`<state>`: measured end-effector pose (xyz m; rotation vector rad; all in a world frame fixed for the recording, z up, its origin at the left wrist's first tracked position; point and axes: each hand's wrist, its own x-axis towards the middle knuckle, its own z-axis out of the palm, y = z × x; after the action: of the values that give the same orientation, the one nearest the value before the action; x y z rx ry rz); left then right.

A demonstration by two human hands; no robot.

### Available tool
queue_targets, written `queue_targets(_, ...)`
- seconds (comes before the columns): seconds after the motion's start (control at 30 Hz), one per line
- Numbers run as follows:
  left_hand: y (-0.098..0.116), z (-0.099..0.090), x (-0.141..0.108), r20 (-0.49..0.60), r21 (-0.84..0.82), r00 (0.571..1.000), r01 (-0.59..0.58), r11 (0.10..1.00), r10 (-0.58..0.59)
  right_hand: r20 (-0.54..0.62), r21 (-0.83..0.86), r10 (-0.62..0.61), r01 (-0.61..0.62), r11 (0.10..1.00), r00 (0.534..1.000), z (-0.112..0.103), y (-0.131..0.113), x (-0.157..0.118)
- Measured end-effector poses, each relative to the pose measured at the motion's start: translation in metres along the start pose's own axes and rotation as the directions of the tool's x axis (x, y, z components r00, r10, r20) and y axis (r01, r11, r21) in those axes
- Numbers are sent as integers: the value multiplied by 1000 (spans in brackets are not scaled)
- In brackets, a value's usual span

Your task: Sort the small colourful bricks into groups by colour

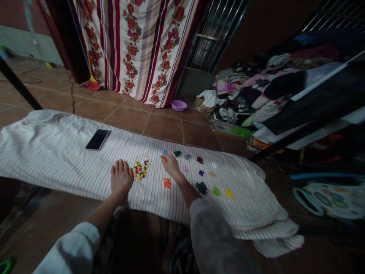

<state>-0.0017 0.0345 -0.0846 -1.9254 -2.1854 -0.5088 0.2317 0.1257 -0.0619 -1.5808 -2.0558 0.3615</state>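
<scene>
Bedsheet (65, 152), white with pink and green stripes, laid out on brown floor tiles (128, 118). Left hand (122, 177) rests flat on the sheet, grip loosely spread, just beside a mixed pile of small coloured pieces (140, 168). Right hand (170, 165) sits to the right of the pile, fingertips (163, 156) angled down to the sheet, near a small blue cluster (164, 151). Grip looks pressed together; cannot tell if it is pinching a piece. Single-colour clusters (199, 171) lie in loose rows across the sheet, with an orange cluster (167, 183) just below the right hand. Phone (97, 139) lies on the sheet, left of the hands. Purple basin (179, 105) sits on the tiles beyond the sheet, heap of clothes (256, 87) at right, floral striped curtain (137, 49) behind.
</scene>
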Motion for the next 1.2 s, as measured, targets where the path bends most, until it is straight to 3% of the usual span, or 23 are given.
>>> queue_targets(0.2,2,-3,0,6,52,1000,-2,999,2,-97,-155,163,-176,972,982,-27,35,21)
queue_targets(0.43,1,0,1,5,22,1000,5,1000,-5,-124,-298,258,-284,911,958,-46,58,43)
queue_targets(0.8,0,4,1,1,51,1000,1,999,-1,-64,-321,268,-275,906,961,-40,73,54)
queue_targets(1.2,1,1,1,5,59,1000,-2,998,2,-32,-256,182,-184,949,983,-35,77,50)
